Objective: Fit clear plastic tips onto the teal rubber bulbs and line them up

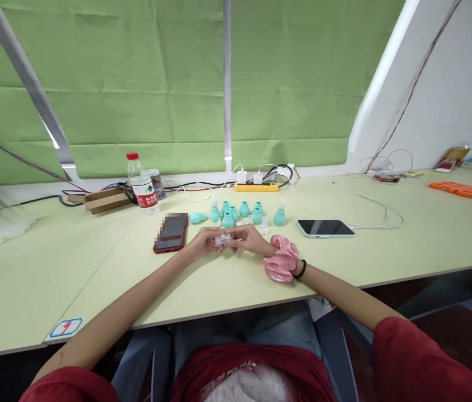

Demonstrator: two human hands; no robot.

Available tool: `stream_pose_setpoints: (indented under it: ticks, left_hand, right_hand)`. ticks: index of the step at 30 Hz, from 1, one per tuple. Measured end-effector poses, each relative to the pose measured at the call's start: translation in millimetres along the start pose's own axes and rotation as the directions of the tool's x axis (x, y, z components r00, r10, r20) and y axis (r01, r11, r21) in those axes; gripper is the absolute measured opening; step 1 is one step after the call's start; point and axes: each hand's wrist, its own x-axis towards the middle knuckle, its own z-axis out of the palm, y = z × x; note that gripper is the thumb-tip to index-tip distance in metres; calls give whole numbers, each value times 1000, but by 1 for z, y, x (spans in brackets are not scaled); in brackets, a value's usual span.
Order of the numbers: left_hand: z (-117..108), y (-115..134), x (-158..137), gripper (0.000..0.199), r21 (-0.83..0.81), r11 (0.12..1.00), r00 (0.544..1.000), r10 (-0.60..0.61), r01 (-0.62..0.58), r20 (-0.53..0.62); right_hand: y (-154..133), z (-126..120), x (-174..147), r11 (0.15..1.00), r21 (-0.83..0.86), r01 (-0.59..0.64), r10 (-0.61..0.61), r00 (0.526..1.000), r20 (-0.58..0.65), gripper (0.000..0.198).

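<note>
Between my two hands, just above the table, is a small clear plastic piece (pixel 222 239); its exact kind is too small to tell. My left hand (pixel 204 242) pinches it from the left and my right hand (pixel 249 239) grips it from the right. Right behind them stand several turquoise squeeze bulbs (pixel 228 220) with open necks. One turquoise bulb (pixel 197 218) lies on its side at the left. Another bulb (pixel 279 217), at the right, carries a clear tip. Loose clear plastic pieces (pixel 264 229) lie beyond my right hand.
A dark red phone (pixel 171 232) lies left of my hands, a light-cased phone (pixel 325 228) with a cable at right. Behind stand a water bottle (pixel 142 187), a can (pixel 157 184), a cardboard tray (pixel 109 200) and a yellow power strip (pixel 256 187). Orange trays (pixel 465 191) lie far right.
</note>
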Motion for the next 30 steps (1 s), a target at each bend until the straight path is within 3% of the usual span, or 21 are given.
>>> stream_pose_setpoints:
  ticks: [6,12,14,16,18,20,22,24,30]
  left_hand:
    - [-4,1,0,18,33,999,999,20,-21,26]
    - [1,1,-1,18,60,995,996,86,-85,-13]
    - [3,2,-1,18,43,993,993,113,-112,-25]
    - [3,6,-2,18,5,989,986,151,-151,-68]
    - [1,10,-2,20,-31,983,975,177,-182,-133]
    - [-2,13,-1,28,-41,981,967,177,-188,-182]
    - [-5,13,-1,33,-30,983,965,174,-183,-199]
    - [-6,11,0,35,5,984,965,175,-177,-197]
    - [-1,7,0,39,162,966,951,233,-201,-205]
  right_hand:
    - [4,-2,0,995,-97,-2,0,1000,-26,41]
    - [1,1,0,996,-86,-20,12,996,-94,40]
    - [-2,0,1,990,-142,-5,-10,995,-104,39]
    - [-5,-4,2,965,-262,29,-80,979,-187,37]
    - [-5,-14,3,882,-468,45,-208,930,-302,34]
    - [-3,-27,5,723,-691,15,-333,883,-329,30]
    - [2,-39,5,554,-832,-30,-374,884,-281,25]
    - [7,-47,6,453,-889,-68,-339,909,-242,21]
    - [5,-42,2,418,-907,48,-110,994,2,22]
